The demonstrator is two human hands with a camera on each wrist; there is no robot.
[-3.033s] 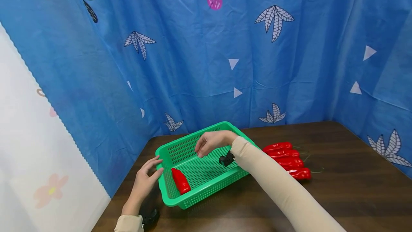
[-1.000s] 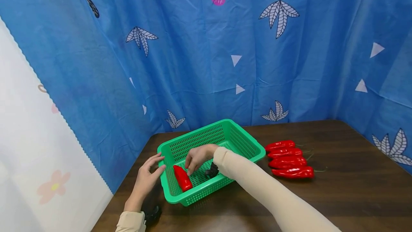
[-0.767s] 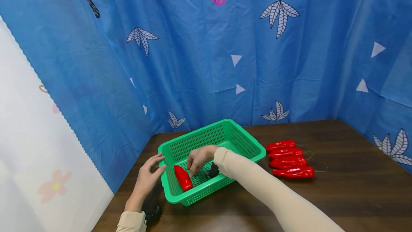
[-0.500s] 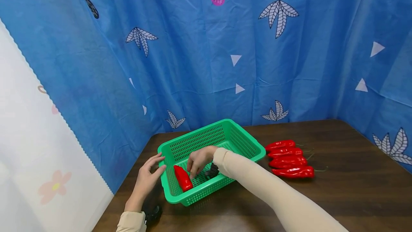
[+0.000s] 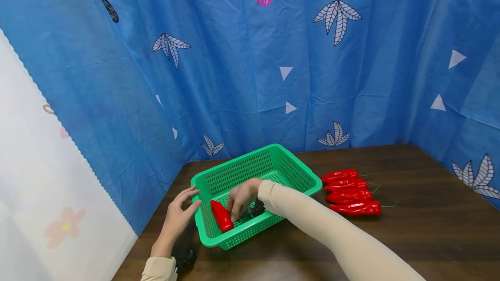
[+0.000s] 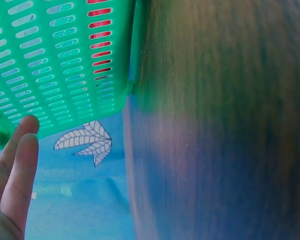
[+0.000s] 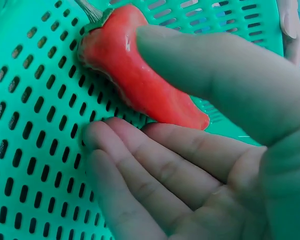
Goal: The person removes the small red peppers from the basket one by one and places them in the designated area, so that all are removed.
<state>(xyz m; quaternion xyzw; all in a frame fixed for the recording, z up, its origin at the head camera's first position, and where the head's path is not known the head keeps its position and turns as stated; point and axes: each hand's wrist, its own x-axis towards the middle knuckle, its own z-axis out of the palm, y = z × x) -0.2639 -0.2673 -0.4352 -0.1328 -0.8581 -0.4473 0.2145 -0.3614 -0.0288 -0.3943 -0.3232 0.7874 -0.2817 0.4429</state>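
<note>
Inside the green plastic basket (image 5: pixel 292 176) a single red chili pepper (image 5: pixel 221 217) lies against the left part of the floor. My right hand (image 5: pixel 244 196) is down in the basket just right of it. In the right wrist view the thumb overlaps the pepper (image 7: pixel 135 70) near its stem end, while the other fingers (image 7: pixel 165 170) lie below it, loosely extended; no firm grip shows. My left hand (image 5: pixel 179 216) touches the basket's left rim with fingertips and thumb. In the left wrist view two straight fingers (image 6: pixel 21 170) lie at the basket's perforated outer wall.
Several red chili peppers (image 5: pixel 353 195) lie in a row right of the basket on the dark wooden table (image 5: pixel 425 229), stems pointing right. A blue patterned curtain (image 5: pixel 242 77) hangs behind and along the sides, with a white cloth (image 5: pixel 35 177) at left.
From above the basket's middle, my right hand has moved down and left to the pepper, then slightly toward its near end. The left hand stays on the rim; the pepper has not visibly moved.
</note>
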